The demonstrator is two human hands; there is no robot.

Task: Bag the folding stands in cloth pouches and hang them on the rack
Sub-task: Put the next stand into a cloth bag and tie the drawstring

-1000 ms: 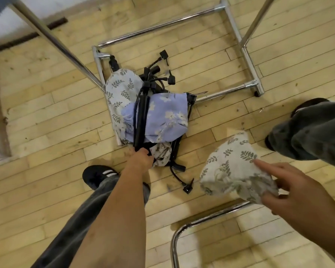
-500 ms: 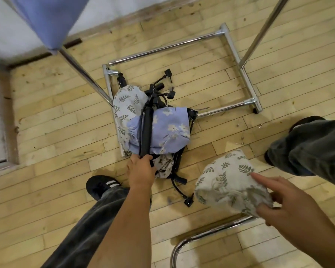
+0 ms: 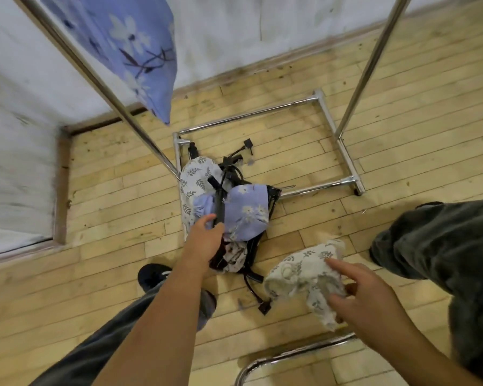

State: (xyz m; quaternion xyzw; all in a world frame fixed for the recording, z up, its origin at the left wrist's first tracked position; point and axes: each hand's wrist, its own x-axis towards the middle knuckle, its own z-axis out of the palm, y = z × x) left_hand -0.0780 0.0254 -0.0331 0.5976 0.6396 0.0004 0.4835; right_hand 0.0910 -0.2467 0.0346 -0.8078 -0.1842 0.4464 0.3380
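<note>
A blue pouch [image 3: 129, 51] is coming into view, already hanging on the chrome rack [image 3: 346, 160]. Below it, the left hand [image 3: 207, 235] is gripping a black folding stand [image 3: 219, 201] and lifting it clear of the floor pile [image 3: 246, 213]. The right hand [image 3: 365, 299] is pinching a leaf-print pouch [image 3: 301, 274], ready for bagging.

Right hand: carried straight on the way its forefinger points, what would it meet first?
The leaf-print pouch, which the right hand grips, lies right under that finger. Past it, likely the black stand legs at the pile's near edge, though depth is unclear.
</note>
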